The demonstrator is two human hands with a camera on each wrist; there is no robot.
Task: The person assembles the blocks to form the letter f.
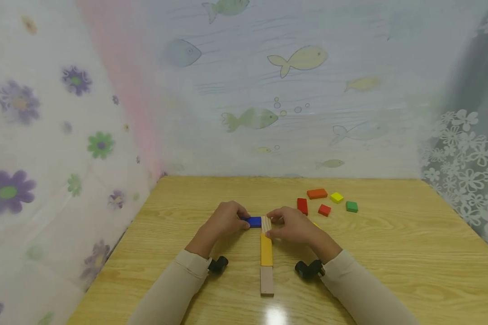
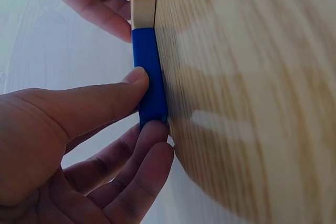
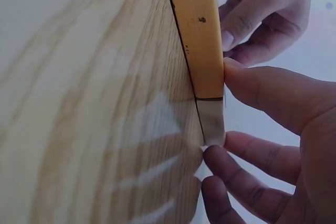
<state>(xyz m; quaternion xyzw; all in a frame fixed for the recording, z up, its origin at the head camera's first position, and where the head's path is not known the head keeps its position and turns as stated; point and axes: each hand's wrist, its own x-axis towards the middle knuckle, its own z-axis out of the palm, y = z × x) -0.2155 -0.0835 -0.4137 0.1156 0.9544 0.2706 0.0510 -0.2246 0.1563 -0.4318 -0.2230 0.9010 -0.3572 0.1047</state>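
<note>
My left hand pinches a blue block between thumb and fingers; its right end meets a pale wooden block. That pale block is held by my right hand, the thumb at the near end and fingertips at the far end. A yellow-orange block runs on from it toward me, followed by a grey-brown block, all in one line flat on the table. In the left wrist view the blue block lies along the wood surface, with the thumb on its side.
Beyond my right hand lie loose blocks: a dark red one, an orange one, a yellow one, a small red one and a green one. Patterned curtains stand behind the wooden table.
</note>
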